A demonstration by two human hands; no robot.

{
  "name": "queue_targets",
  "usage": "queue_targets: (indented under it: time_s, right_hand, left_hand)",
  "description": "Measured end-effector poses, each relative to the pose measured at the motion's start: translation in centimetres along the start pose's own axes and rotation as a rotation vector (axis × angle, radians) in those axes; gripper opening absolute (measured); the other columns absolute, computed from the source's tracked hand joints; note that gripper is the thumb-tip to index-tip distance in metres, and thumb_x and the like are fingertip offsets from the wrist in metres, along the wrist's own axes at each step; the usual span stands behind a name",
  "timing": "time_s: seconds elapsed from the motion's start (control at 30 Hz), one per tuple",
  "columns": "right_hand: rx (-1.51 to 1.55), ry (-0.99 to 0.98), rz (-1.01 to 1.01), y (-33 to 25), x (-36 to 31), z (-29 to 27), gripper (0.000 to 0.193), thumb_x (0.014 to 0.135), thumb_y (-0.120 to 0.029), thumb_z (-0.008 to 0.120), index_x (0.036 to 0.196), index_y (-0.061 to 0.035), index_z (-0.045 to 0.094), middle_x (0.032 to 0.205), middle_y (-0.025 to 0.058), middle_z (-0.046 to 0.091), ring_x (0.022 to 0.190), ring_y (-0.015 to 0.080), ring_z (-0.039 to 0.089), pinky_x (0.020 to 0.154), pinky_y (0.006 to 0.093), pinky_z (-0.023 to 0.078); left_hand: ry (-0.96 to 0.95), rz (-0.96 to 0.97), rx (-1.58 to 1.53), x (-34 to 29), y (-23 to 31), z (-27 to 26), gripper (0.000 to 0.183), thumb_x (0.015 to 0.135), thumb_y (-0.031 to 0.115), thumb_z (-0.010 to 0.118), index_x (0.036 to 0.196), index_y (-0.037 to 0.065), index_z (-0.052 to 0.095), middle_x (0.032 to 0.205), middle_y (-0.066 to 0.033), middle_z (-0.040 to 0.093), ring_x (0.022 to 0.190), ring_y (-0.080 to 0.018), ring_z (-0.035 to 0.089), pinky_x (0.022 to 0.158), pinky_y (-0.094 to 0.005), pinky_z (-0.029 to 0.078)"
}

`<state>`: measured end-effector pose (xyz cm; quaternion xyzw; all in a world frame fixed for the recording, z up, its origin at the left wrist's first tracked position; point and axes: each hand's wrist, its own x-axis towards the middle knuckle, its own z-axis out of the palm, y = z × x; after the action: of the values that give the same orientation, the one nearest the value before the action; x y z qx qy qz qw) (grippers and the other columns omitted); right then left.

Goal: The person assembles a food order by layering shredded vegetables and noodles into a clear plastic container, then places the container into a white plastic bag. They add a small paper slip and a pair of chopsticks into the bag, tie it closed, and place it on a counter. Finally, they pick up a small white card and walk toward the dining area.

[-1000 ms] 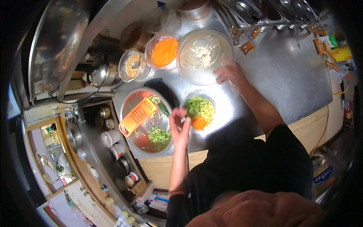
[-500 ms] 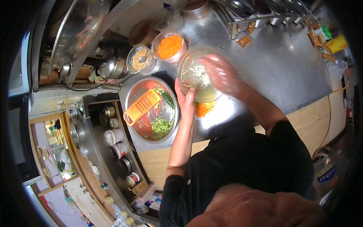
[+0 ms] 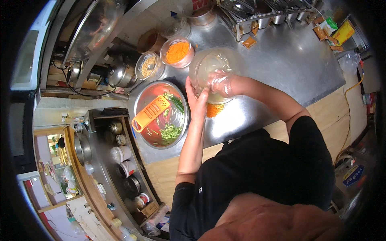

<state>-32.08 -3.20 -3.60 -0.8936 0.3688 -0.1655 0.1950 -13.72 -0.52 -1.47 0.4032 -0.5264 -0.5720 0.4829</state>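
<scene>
My left hand (image 3: 197, 98) grips the near left rim of a clear plastic bowl (image 3: 237, 60), thumb over the edge. Cloudy liquid and a few pale shreds show in the bowl. Inside it, my right hand (image 3: 222, 85), apparently in a thin clear glove, has its fingers curled; what they hold is hidden. Orange shreds (image 3: 214, 110) peek out beneath the bowl's near side. To the left stands a wide metal basin (image 3: 185, 120) with an orange grater (image 3: 150, 113), green shreds (image 3: 170, 133) and a dark green piece of vegetable inside.
Behind the basin are a tub of shredded carrot (image 3: 177, 52) and a tub of pale bits (image 3: 148, 66) with a spoon. Metal food containers (image 3: 263, 20) line the counter's back, with small brown packets (image 3: 249, 42) before them. Shelves (image 3: 120, 132) of pots and tubs stand left.
My right hand has moved down and left within the bowl, from a blurred sweep to curled fingers. The white clump of shreds no longer shows. The view has shifted slightly.
</scene>
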Motion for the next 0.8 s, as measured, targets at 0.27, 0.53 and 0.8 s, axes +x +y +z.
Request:
queue_targets:
  time_s: [0.27,0.53,0.8]
  right_hand:
    - [-0.241,-0.179,0.537,-1.0,0.4,-1.0,0.035,0.085,-0.016,0.052,0.117,-0.0043,0.056,0.118,0.0182,0.056,0.109,0.036,0.055,0.094,0.0429,0.043]
    - [0.749,-0.19,0.336,-0.3,2.0,2.8,0.037,0.081,-0.026,0.061,0.111,-0.0063,0.059,0.103,0.0105,0.062,0.094,0.0221,0.058,0.083,0.0335,0.046]
    - [1.538,-0.226,0.333,0.4,2.2,0.9,0.028,0.078,-0.005,0.061,0.106,-0.0029,0.061,0.098,0.0038,0.063,0.093,0.0145,0.058,0.083,0.0271,0.044]
  left_hand:
    - [0.079,0.13,0.119,0.0,-0.9,0.5,0.075,0.079,0.012,0.059,0.141,-0.003,0.019,0.137,-0.0191,0.036,0.127,-0.0266,0.037,0.106,-0.0367,0.028]
    - [0.231,0.102,0.295,0.4,-2.0,0.5,0.067,0.082,0.023,0.057,0.135,-0.006,0.029,0.129,-0.0227,0.044,0.118,-0.0308,0.045,0.101,-0.0377,0.033]
    - [0.318,0.035,0.341,1.9,-1.8,-1.5,0.065,0.082,0.023,0.06,0.131,-0.008,0.033,0.124,-0.0244,0.048,0.116,-0.0303,0.047,0.1,-0.0366,0.035]
